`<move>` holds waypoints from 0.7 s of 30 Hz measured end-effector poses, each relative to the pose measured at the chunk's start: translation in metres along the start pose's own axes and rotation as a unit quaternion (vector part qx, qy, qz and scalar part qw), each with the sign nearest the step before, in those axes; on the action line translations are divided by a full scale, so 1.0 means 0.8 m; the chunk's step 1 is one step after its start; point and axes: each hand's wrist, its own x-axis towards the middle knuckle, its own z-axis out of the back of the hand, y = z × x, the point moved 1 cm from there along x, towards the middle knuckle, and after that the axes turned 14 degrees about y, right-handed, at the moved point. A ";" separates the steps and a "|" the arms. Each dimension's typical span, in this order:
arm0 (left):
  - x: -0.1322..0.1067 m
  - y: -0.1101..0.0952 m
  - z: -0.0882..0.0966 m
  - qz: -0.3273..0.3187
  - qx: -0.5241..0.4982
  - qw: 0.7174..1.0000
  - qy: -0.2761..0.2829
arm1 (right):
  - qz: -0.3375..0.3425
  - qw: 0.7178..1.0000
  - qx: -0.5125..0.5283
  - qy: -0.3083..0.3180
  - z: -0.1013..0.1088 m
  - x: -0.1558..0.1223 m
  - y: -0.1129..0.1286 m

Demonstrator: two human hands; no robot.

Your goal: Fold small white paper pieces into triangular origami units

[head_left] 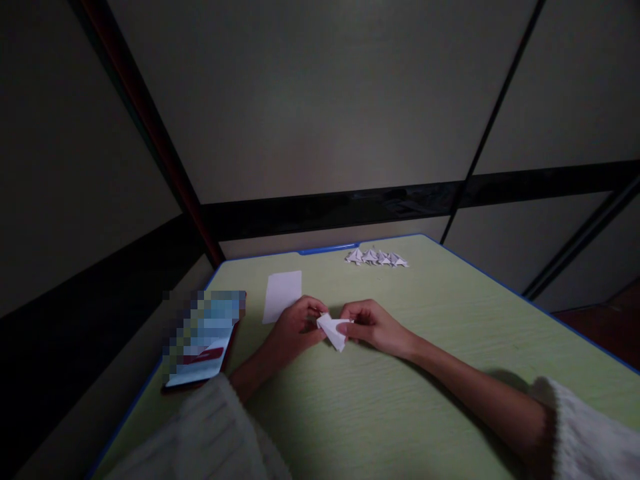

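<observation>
A small folded piece of white paper [332,331] is pinched between both hands just above the pale green table [440,347]. My left hand [295,327] grips its left edge with fingers curled. On the right side, my right hand [369,325] holds it between thumb and fingers. A flat white sheet of paper [283,296] lies just beyond my left hand. Both forearms rest on the table in white knit sleeves.
A row of several small folded white paper pieces [376,257] lies near the table's far edge. A phone [200,343] with a lit screen sits at the left edge. Pale wall panels with dark strips stand behind the table.
</observation>
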 end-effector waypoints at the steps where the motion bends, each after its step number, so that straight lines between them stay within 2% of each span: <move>1: 0.001 -0.001 0.000 0.012 -0.026 0.999 -0.015 | 0.000 1.000 -0.006 -0.010 0.000 0.000 0.000; 4: 0.001 -0.007 -0.002 0.030 -0.077 0.995 -0.057 | -0.004 0.999 -0.020 -0.035 0.001 0.000 -0.002; 7: 0.000 -0.009 -0.001 0.038 -0.093 0.993 -0.068 | -0.002 0.999 -0.024 -0.045 0.003 0.001 -0.004; 12: 0.000 -0.008 0.003 0.049 -0.091 0.989 -0.108 | 0.008 0.996 -0.025 -0.081 0.007 0.003 -0.005; 16: 0.000 -0.010 0.005 0.050 -0.073 0.985 -0.151 | -0.012 0.993 0.003 -0.116 0.009 0.006 -0.005; 21: -0.002 -0.016 0.003 0.059 -0.042 0.984 -0.161 | -0.020 0.985 0.038 -0.165 0.034 0.007 -0.004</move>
